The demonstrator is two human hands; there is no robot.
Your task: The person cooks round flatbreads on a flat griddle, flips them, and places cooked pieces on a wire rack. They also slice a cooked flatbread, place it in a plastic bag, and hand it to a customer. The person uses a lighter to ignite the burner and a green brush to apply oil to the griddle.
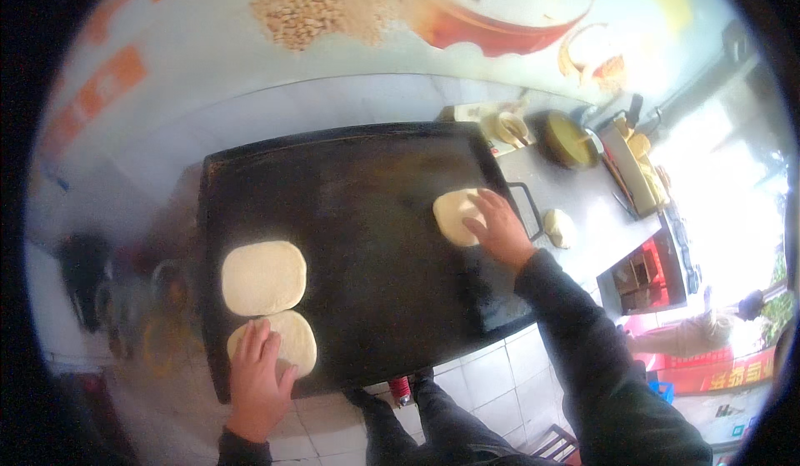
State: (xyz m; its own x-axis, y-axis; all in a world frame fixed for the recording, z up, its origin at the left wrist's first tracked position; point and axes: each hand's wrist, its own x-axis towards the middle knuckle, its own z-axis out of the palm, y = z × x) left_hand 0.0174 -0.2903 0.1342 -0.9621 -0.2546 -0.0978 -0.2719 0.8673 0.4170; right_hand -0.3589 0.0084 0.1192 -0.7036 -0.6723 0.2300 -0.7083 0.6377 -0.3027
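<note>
A large black flat griddle point(375, 247) lies before me. At its left side are two flat pieces of pale dough, one above the other with their edges meeting. My left hand point(262, 372) rests on the lower dough piece point(300, 344), fingers spread a little. The upper dough piece point(264, 277) lies untouched. Near the griddle's right edge, my right hand point(500, 225) is on a third, smaller-looking dough piece point(451, 216), its thumb and fingers at the right part of it. Whether the fingers grip its edge cannot be told.
Right of the griddle, past its metal handle point(531, 211), a dough lump point(559, 228) sits on a worktop point(590, 241). Behind it stand a round pan point(567, 141), a small bowl point(512, 129) and a box of utensils point(634, 169). A person point(706, 335) is far right.
</note>
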